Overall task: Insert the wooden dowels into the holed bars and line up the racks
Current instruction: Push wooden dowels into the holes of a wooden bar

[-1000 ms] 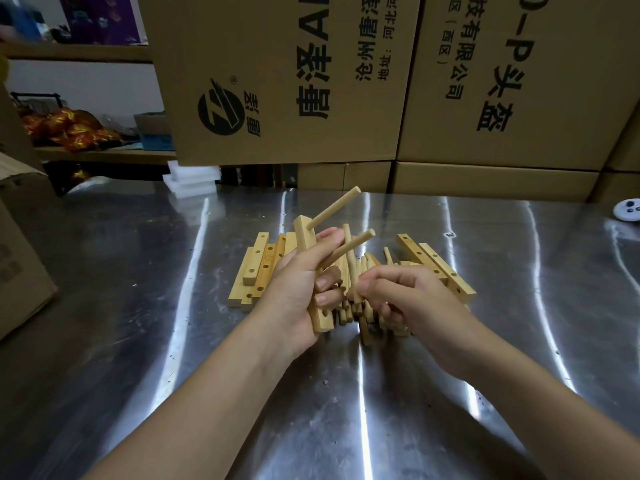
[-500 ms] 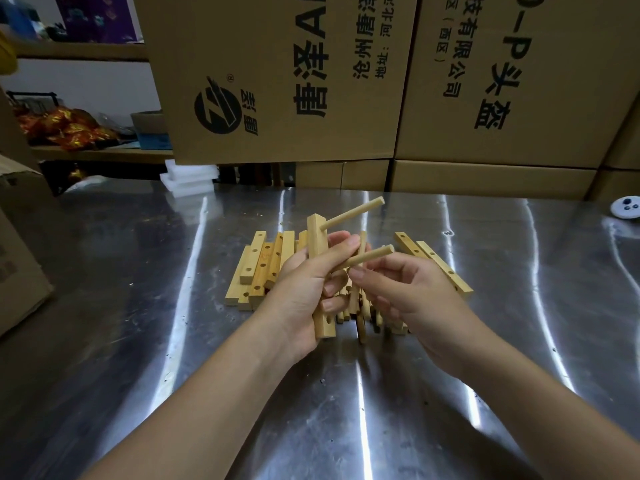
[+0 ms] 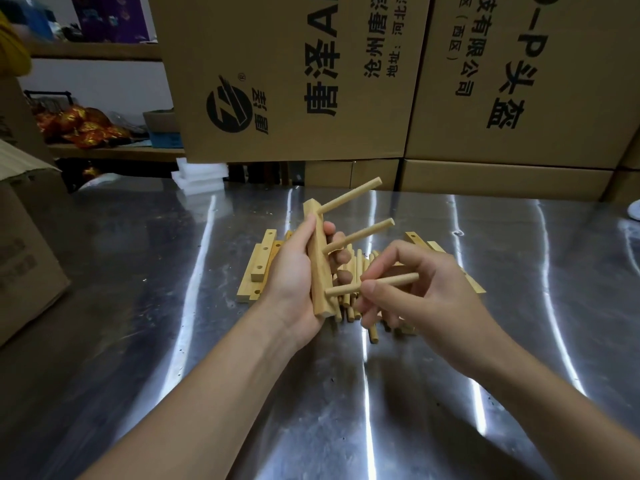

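My left hand (image 3: 289, 282) grips a holed wooden bar (image 3: 320, 271) upright above the steel table (image 3: 173, 341). Two dowels stick out of the bar to the upper right: a top dowel (image 3: 349, 195) and a middle dowel (image 3: 360, 234). My right hand (image 3: 412, 289) pinches a third dowel (image 3: 372, 284) whose left end touches the bar's lower part. Behind the hands lie a pile of loose dowels (image 3: 356, 271), a stack of holed bars (image 3: 259, 265) on the left and more bars (image 3: 415, 238) on the right.
Large cardboard boxes (image 3: 294, 81) stand along the table's far edge. Another carton (image 3: 24, 258) sits at the left. White foam pieces (image 3: 199, 178) lie at the back left. A white object (image 3: 634, 209) shows at the right edge.
My right hand picked a dowel from the pile and brought its end to the bar's lower part. My left hand lifted the bar a little, with the second dowel now seated.
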A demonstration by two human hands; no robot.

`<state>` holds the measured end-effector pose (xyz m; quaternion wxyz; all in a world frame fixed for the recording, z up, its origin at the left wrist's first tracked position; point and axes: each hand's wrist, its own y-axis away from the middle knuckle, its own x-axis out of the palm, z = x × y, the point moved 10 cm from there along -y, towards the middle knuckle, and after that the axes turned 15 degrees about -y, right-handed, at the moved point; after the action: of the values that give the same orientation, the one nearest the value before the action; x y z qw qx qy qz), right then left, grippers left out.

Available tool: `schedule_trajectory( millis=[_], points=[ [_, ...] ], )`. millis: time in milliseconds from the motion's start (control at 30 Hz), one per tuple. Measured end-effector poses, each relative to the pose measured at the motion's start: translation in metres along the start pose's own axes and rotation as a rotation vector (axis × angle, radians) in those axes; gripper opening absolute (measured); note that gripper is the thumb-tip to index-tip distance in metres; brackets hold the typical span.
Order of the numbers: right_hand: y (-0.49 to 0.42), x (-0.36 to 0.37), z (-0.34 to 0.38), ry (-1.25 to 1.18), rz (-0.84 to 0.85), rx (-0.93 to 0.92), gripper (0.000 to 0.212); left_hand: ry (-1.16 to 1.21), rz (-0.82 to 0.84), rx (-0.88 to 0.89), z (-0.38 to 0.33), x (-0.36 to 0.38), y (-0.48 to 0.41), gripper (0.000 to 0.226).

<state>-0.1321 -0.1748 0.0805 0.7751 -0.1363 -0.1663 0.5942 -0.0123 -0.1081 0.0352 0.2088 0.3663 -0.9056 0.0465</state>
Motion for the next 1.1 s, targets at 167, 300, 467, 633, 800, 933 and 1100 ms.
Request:
schedule_trajectory(
  millis=[167,300,467,633,800,933,1100],
  points=[
    [0.003,0.012,0.005,0.142,0.066,-0.029,0.007,0.013,0.018,-0.004,-0.001,0.003,0.003,0.036],
    [0.004,0.01,0.012,0.343,0.072,-0.072,0.008,-0.006,0.017,-0.009,-0.002,0.005,0.006,0.036],
    [0.004,0.005,0.012,0.398,0.027,-0.092,0.006,-0.034,0.024,-0.01,-0.002,0.005,0.006,0.035],
    [0.001,0.005,0.004,0.507,0.106,-0.029,0.008,-0.118,0.087,0.002,-0.002,0.006,0.002,0.031],
    [0.001,0.006,0.007,0.339,0.091,-0.072,0.008,-0.084,0.193,0.064,-0.01,0.017,0.004,0.031],
    [0.004,0.013,0.0,0.254,0.066,-0.076,0.009,-0.052,0.254,0.103,-0.017,0.024,0.008,0.033],
    [0.004,0.015,0.009,0.546,0.083,-0.14,0.009,-0.028,0.268,0.095,-0.013,0.027,0.009,0.032]
  ],
)
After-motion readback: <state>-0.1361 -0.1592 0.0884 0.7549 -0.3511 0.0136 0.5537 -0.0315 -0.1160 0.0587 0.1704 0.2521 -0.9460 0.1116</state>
